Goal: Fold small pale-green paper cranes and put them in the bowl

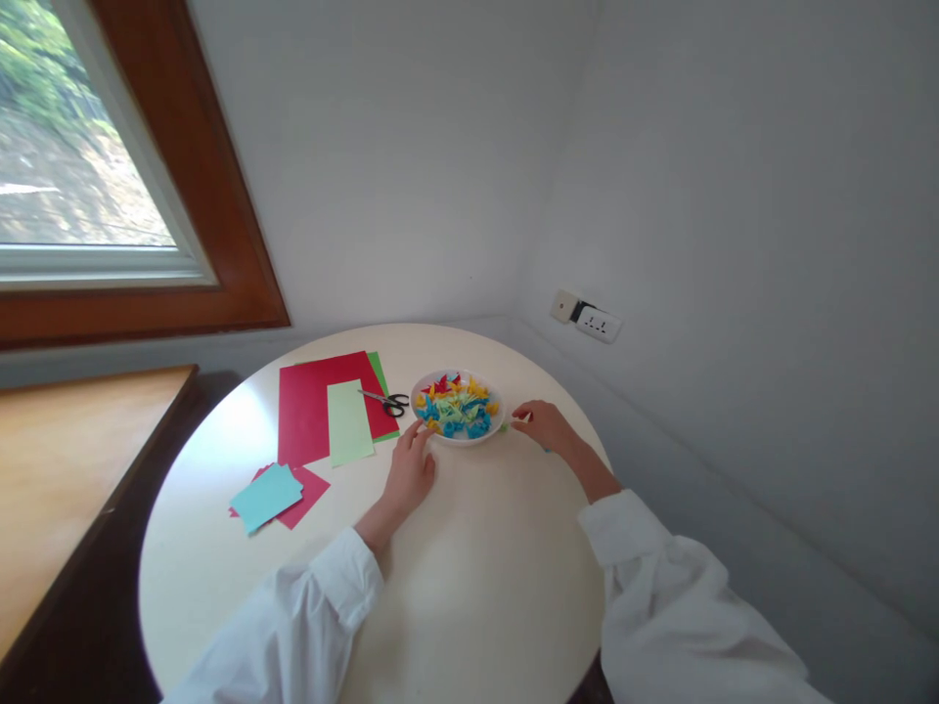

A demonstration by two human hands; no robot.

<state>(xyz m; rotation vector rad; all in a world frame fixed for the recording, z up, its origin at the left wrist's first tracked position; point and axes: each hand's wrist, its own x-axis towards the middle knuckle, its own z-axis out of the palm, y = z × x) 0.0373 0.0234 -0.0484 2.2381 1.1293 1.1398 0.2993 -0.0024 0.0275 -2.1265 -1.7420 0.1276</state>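
Observation:
A round white plate (pixel 464 442) holds many small folded paper pieces (pixel 459 403) in red, yellow, pale green and blue. My left hand (pixel 411 469) rests at the plate's near left rim, fingers stretched out and apart, holding nothing. Right of the plate, my right hand (pixel 547 427) pinches a small pale green paper piece (pixel 525 418) between thumb and fingers. Another bit of green paper (pixel 504 428) lies by the plate's right rim. Something small and blue shows under my right wrist, mostly hidden.
Scissors (pixel 392 404) with black handles lie left of the plate, on a pale green strip (pixel 350 420) and red sheets (pixel 302 416). Blue and pink cards (pixel 265 497) are stacked nearer on the round white table (pixel 484 587). Walls stand close behind and right, with a socket (pixel 598 324).

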